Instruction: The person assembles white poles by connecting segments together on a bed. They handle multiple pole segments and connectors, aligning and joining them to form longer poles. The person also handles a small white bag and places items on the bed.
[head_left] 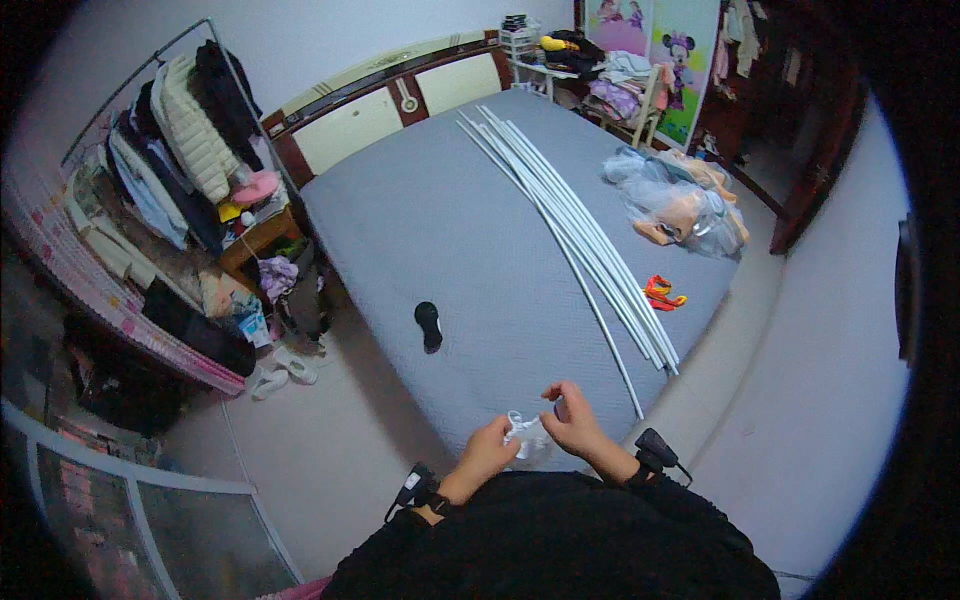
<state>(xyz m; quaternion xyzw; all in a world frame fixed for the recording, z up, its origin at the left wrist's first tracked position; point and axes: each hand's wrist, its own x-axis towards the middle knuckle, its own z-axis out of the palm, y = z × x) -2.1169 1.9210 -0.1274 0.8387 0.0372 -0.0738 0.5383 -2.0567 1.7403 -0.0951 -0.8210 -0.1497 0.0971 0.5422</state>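
Note:
At the bed's near edge, my left hand (486, 452) pinches a small clear plastic bag (534, 442). White pieces with a looped shape (515, 422) show at its top, by my fingertips; their exact kind is too small to make out. Just right of the bag is my right hand (576, 424), fingers curved and a gap between thumb and forefinger, with nothing seen between them. Long white tubes (570, 225) lie in a loose bundle across the grey bedspread (400, 220), one of them ending close to my right hand.
On the bed are a black oblong object (428, 326), a red and orange tool-like item (662, 294) and a heap of clear plastic wrapping (690, 205). A clothes rack (150, 130) stands left, white shoes (285, 373) on the floor. A wall (830, 330) runs along the right.

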